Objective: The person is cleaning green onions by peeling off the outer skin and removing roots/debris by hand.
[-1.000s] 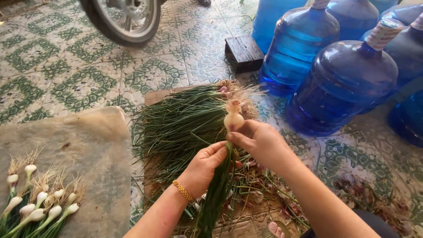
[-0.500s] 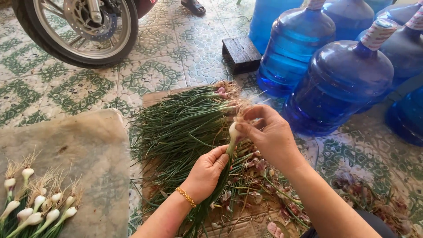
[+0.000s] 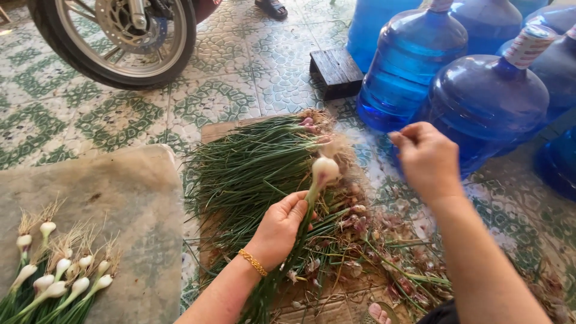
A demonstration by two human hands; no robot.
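The right hand (image 3: 427,159) has left the onion bulb (image 3: 324,170) and lifted aside, fingers pinched on nothing visible; the left hand (image 3: 281,228) still grasps its stalk above the green pile (image 3: 252,171).

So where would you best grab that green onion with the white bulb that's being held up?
Probably the firm stalk just under the white bulb, coming from the right side. The left hand already wraps the green onion lower down from the left, the bulb points up and away, and the right hand is free on that side.
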